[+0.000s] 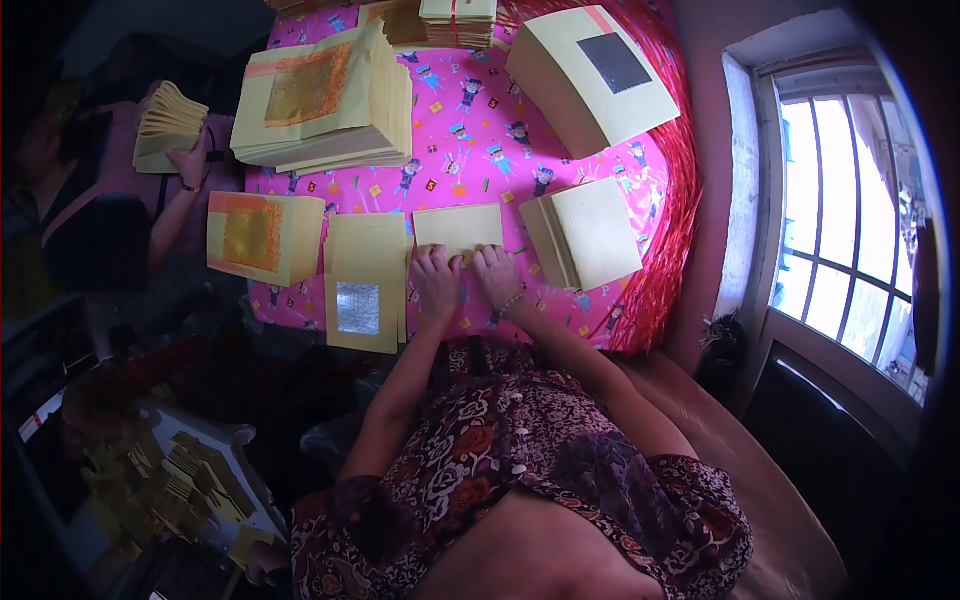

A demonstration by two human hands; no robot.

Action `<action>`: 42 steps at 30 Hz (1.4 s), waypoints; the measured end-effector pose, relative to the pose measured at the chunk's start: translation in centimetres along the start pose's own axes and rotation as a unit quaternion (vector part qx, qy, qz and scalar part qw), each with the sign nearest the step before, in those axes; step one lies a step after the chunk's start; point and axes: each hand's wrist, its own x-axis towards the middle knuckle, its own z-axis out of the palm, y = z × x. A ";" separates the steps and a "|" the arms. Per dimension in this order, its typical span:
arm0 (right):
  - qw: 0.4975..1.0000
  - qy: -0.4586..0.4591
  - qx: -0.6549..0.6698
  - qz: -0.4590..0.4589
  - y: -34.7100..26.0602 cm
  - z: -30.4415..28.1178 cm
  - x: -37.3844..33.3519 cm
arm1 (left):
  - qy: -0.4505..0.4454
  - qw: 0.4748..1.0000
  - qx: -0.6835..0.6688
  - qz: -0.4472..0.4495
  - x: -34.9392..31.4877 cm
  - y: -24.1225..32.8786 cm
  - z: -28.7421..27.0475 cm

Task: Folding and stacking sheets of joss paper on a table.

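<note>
A pale yellow sheet of joss paper (pixel 458 222) lies in front of me on the pink patterned tablecloth. Curled fingers of my left hand (pixel 437 282) grip its near edge at the left. Beside it, my right hand (pixel 496 276) is closed on the same edge, with a beaded bracelet at the wrist. Just left of my left hand is a pile of joss paper with a silver foil square (pixel 358 307). Further left sits a pile with a gold and orange patch (pixel 252 236). A plain pale yellow stack (pixel 590 235) rests to the right of my right hand.
Behind these stand a tall gold-patched stack (pixel 310 95) and another with a dark square (pixel 590 85). Red plastic strips (pixel 680 200) hang along the table's right edge. At left, another person's hand (pixel 190 165) holds a fanned bundle. A barred window (pixel 850 220) is at right.
</note>
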 end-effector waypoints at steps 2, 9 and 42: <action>1.000 0.014 0.012 0.006 0.0 0.0 -0.1 | 0.000 1.000 -0.024 -0.003 0.1 0.2 -0.2; 0.998 0.041 0.045 0.028 -0.3 0.0 0.6 | -0.044 0.978 -0.203 -0.032 -1.0 -1.8 -1.5; 0.988 0.112 0.099 -0.025 0.2 -0.2 0.5 | -0.052 0.927 -0.160 -0.335 1.1 -3.7 0.4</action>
